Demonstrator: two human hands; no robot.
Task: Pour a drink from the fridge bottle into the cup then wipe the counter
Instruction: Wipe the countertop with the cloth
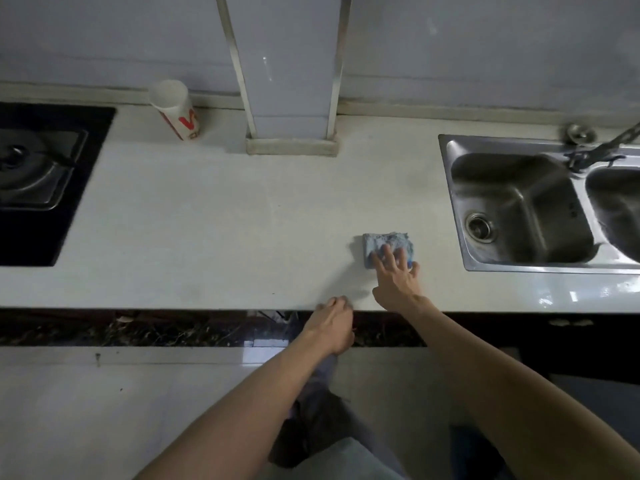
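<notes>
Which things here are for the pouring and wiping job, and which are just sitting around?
For the job: blue cloth, pressed by the right hand; paper cup; counter.

Just sitting around: sink; tap; gas stove.
</notes>
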